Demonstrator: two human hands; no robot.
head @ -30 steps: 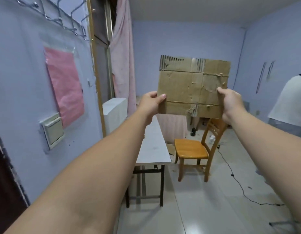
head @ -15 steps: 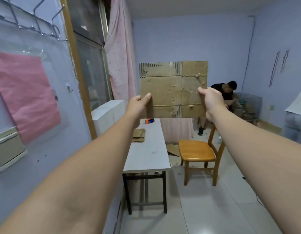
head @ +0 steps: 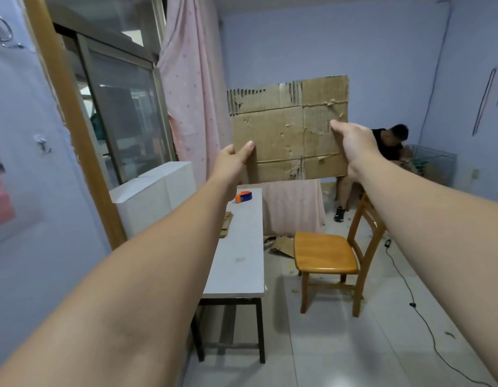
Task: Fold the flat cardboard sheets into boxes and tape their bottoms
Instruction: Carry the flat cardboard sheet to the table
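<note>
A worn flat cardboard sheet [head: 286,135] with creases and torn patches is held upright at arm's length in front of me. My left hand [head: 232,160] pinches its lower left edge, thumb on the near face. My right hand [head: 353,141] grips its right edge at mid height. On the white table [head: 239,261] below lie an orange and blue tape dispenser [head: 244,196] and more flat cardboard pieces [head: 226,223], partly hidden by my left arm.
A wooden chair [head: 326,255] stands right of the table, cardboard scraps [head: 281,244] on the floor behind it. A person in black [head: 387,146] sits at the back right. A black cable [head: 415,305] runs across the floor. White box [head: 155,191] and window at left.
The view has turned right and come closer to the table. The tape dispenser and the seated person have come into sight. Both hands keep the same hold on the sheet.
</note>
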